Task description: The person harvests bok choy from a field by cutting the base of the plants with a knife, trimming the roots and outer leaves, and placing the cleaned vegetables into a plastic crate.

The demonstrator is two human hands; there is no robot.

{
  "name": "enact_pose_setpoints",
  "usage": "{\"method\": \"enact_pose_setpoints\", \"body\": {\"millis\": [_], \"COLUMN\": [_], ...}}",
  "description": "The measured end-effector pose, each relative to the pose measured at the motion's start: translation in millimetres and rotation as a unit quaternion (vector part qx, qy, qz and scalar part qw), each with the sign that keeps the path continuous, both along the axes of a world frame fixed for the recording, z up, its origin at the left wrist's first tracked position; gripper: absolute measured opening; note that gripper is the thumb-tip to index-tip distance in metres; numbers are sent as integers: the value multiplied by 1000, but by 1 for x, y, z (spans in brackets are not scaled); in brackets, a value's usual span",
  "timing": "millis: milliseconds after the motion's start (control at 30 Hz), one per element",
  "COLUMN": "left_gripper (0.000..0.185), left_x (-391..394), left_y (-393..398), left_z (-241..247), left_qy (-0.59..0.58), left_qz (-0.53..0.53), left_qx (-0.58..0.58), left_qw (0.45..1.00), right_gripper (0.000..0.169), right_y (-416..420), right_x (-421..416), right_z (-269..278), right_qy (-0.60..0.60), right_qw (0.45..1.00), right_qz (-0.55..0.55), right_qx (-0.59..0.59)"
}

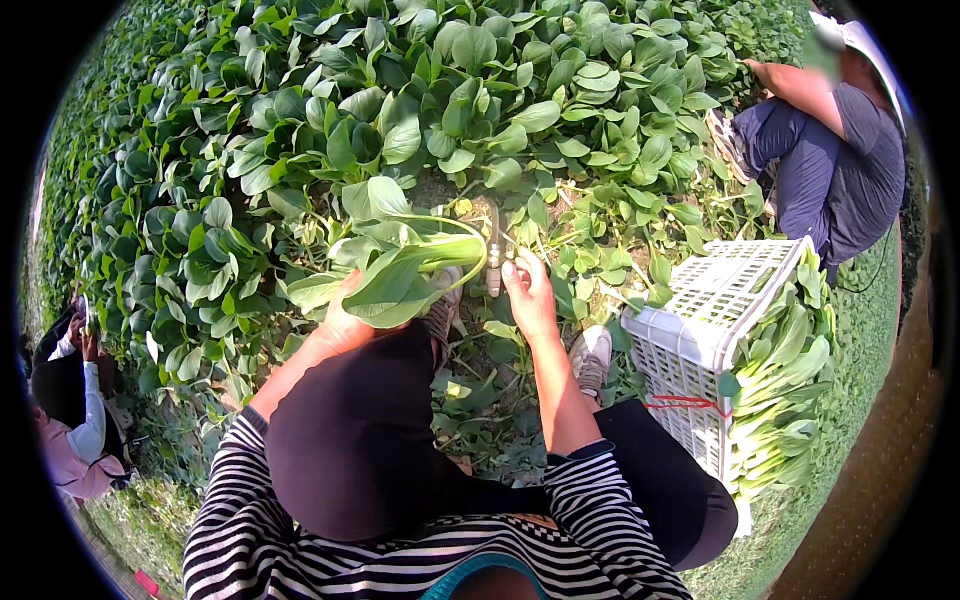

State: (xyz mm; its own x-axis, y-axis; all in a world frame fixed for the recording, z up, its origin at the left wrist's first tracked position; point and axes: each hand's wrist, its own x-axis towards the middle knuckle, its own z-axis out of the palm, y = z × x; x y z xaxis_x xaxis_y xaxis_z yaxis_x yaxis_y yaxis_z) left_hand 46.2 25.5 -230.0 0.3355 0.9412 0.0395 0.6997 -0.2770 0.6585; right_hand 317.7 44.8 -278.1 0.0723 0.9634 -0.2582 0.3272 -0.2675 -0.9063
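Note:
My left hand [346,324] is shut on a leafy green vegetable plant [420,259], much like bok choy, gripped from below among its leaves. The plant lies sideways above my left knee, its pale stem end pointing right. One outer stalk [469,283] bends away from the rest in a loop. Right of that end, my right hand [531,289] is raised with thumb and forefinger close together. Whether it pinches something thin cannot be made out. A slim pale object [493,277], partly blurred and perhaps a tool handle, appears between the stem end and my right fingertips.
A white plastic crate [679,341], tied with red cord [686,403], lies on its side at right, packed with greens [784,397]. Dense standing greens [465,97] fill the front. A person [840,150] crouches at upper right; another [75,420] is at far left. Loose leaves [480,394] litter the ground between my shoes.

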Motion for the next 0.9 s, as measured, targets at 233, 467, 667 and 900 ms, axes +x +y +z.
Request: {"method": "enact_pose_setpoints", "body": {"millis": [233,467,667,900], "left_gripper": [67,95,91,95], "left_x": [2,-7,-39,-27], "left_y": [29,41,41,28], "left_z": [70,156,210,244], "left_qy": [145,183,-24,-305], "left_qz": [-157,-139,-33,-20], "left_qx": [216,240,161,9], "left_qw": [953,943,986,952], "right_gripper": [51,47,52,37], "right_y": [12,4,-43,-69], "right_x": [-24,20,80,65], "right_z": [104,187,235,236], "right_qy": [375,417,394,428], "right_qw": [924,888,884,877], "right_qz": [-32,-116,-84,-96], "right_qx": [-68,156,238,198]}}
